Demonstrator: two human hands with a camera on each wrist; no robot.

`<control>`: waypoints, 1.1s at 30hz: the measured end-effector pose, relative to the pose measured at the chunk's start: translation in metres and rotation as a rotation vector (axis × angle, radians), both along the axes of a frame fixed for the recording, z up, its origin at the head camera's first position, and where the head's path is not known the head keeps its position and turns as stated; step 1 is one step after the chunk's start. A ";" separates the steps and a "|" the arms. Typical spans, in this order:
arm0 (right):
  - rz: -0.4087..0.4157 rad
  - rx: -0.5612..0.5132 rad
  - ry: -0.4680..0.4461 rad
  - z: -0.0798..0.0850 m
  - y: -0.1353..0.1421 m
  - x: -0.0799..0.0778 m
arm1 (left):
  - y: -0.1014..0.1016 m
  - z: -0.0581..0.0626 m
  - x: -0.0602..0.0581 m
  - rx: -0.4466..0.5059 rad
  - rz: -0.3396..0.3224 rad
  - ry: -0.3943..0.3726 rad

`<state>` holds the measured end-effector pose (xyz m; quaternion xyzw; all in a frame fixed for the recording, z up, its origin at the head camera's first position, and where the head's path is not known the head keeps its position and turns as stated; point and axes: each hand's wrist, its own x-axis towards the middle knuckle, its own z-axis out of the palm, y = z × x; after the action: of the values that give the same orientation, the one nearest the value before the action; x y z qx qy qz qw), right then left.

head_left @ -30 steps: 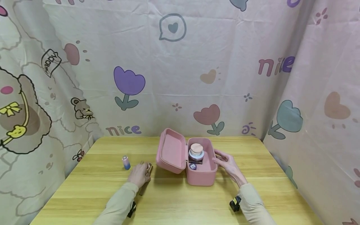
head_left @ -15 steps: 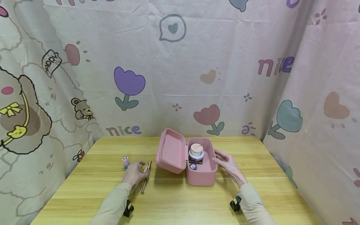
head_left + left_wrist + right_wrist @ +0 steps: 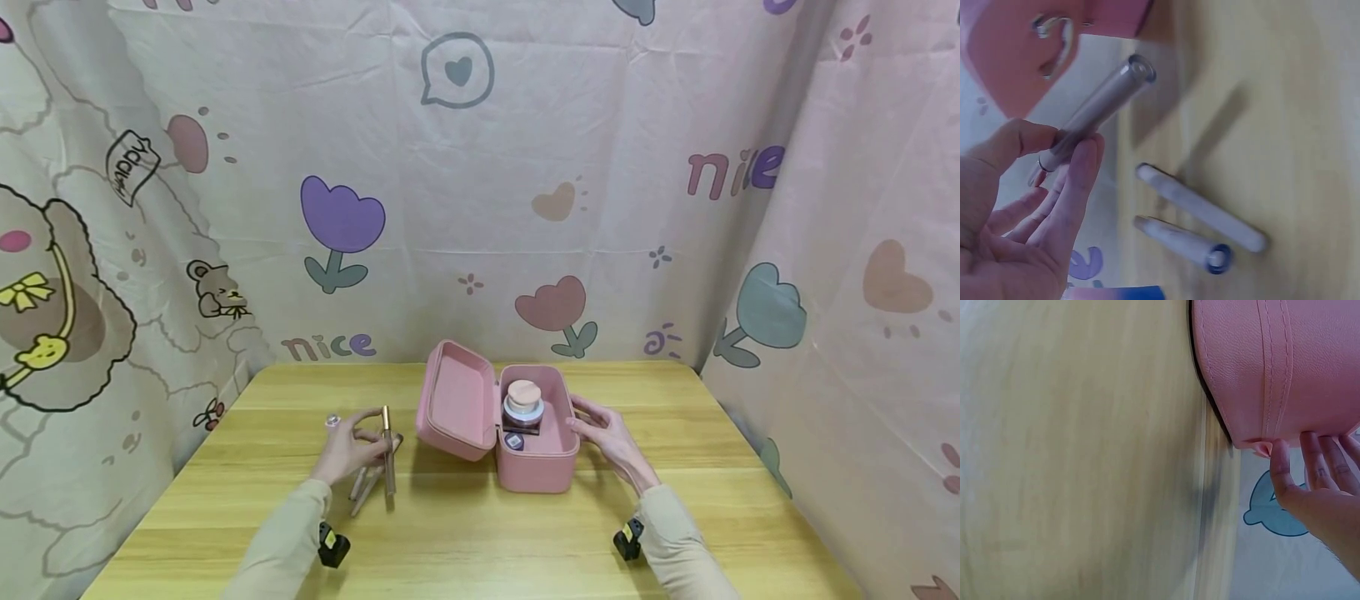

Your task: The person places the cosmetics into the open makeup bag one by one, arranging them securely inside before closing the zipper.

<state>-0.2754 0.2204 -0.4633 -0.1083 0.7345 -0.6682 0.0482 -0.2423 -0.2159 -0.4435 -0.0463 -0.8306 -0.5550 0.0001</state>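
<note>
My left hand (image 3: pixel 347 454) pinches a slim brown cosmetic tube with a gold cap (image 3: pixel 389 467) between thumb and fingers, held upright off the table. In the left wrist view the tube (image 3: pixel 1097 106) points its round end at the camera. Below it lie two more slim tubes, one plain (image 3: pixel 1200 206) and one with a dark ring at its end (image 3: pixel 1185 242). At the right, the fingers of my right hand (image 3: pixel 611 440) touch the side wall of a pink cosmetic case (image 3: pixel 535 477). Its lid (image 3: pixel 461 404) stands open to the left.
Inside the case are stacked jars (image 3: pixel 524 402), a dark flat item (image 3: pixel 529 431) beneath them and a small purple-topped item (image 3: pixel 514 442). A pink-and-blue bottle (image 3: pixel 1141 293) stands behind my left hand. The wooden table (image 3: pixel 480 550) ends at a printed curtain (image 3: pixel 480 208).
My left hand has picked a gold-capped tube up off the table and turned it upright, leaving two tubes lying there. The right hand has stayed at the case.
</note>
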 end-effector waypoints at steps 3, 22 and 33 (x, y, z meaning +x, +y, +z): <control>0.004 0.000 0.003 0.000 0.000 0.000 | -0.001 0.010 0.001 0.041 -0.002 -0.005; 0.003 -0.034 -0.033 0.001 -0.002 0.001 | 0.006 0.079 -0.003 0.377 -0.070 0.091; 0.002 -0.040 -0.038 0.000 0.001 0.000 | 0.047 0.124 -0.017 0.255 -0.266 0.076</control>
<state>-0.2752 0.2216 -0.4629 -0.0971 0.7197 -0.6847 0.0607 -0.2595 -0.1686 -0.3192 -0.1761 -0.7393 -0.6489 -0.0358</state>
